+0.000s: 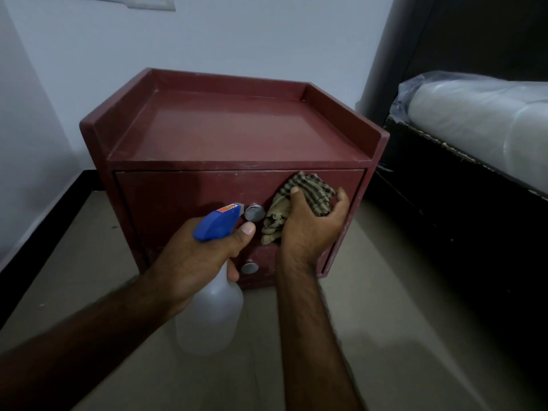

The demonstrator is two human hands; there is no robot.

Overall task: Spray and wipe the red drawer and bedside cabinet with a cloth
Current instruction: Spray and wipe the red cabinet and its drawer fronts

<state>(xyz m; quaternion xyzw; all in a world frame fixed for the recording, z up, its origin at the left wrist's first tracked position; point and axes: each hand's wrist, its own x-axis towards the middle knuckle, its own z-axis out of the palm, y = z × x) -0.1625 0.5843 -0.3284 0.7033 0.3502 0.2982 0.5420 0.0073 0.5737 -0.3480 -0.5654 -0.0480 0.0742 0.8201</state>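
1. Tiled floor [385, 292], pale walls in a room corner.
2. Translucent spray bottle [212, 315], blue head, gripped by left hand [195, 256], nozzle near upper knob [254, 212].
3. Right hand [311, 223] clutching checked cloth [308, 191], pressed against red drawer [178, 197] front.
4. Behind: bedside cabinet [237, 126] with rimmed top; wrapped mattress [480, 114] at right.
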